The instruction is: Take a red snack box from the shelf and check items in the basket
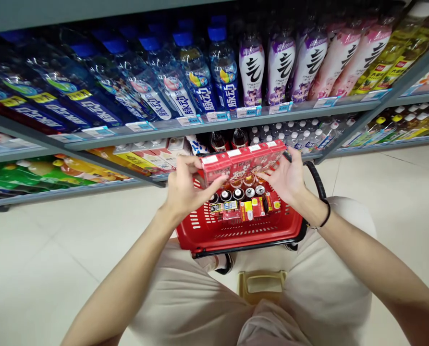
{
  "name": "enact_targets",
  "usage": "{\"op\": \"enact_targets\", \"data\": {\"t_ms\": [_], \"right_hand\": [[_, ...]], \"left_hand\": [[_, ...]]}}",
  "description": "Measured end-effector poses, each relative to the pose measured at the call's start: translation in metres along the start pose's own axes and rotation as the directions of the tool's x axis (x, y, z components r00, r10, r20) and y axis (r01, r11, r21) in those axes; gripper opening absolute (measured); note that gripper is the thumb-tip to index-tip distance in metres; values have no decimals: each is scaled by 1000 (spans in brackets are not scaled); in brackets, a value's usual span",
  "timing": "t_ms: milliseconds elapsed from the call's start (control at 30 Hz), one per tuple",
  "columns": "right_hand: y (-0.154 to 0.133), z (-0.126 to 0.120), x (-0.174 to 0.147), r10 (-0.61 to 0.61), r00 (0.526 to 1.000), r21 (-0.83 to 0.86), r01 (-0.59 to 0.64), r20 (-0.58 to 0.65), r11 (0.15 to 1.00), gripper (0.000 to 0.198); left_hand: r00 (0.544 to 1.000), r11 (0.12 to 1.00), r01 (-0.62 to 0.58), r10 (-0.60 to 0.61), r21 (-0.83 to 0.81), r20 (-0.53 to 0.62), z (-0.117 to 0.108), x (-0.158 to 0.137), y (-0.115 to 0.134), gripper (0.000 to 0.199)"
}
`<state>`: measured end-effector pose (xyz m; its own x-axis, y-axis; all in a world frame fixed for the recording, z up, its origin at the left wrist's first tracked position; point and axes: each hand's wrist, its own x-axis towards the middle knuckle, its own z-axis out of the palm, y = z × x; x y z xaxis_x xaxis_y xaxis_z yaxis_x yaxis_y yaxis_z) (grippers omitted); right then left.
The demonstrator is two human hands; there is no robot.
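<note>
Red carton packs (241, 162) sit in a row between the two hands, right above the red basket (236, 230). The left hand (183, 185) grips the left end of the row, with the thumb pressed on the front and the fingers curled over the top. The right hand (286, 178) holds the right end with its fingers spread along the side. Both hands are closed on the packs.

Down in the basket there are small cans (238, 193) standing close together and more little boxes (246, 210) lying in front of them. So the basket looks partly unpacked or partly filled; which one I cannot tell. The packs are not on a shelf, and they are not resting in the basket either.

Just behind the hands, the lower shelf (145, 161) has yellow and white cartons. The upper shelf (221, 120) is full of blue bottles (185, 77) and purple bottles (252, 67).
</note>
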<state>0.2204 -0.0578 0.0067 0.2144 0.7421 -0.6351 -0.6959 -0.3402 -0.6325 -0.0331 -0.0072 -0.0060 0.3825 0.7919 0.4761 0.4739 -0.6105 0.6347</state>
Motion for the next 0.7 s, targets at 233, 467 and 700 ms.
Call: {"op": "enact_targets", "data": {"t_ms": [233,467,700], "right_hand": [[4,7,-10,-12,996,-83,20,88,996,25],[-3,9,-14,-54,986,-272,97,161,957,48],[-6,6,-15,47,970,-301,28,238,953,54]], "left_hand": [[879,808,447,-476,-384,22,5,7,-26,40],[578,344,673,-797,-654,175,8,14,-43,32],[404,114,752,-859,-649,316,17,17,-37,24]]}}
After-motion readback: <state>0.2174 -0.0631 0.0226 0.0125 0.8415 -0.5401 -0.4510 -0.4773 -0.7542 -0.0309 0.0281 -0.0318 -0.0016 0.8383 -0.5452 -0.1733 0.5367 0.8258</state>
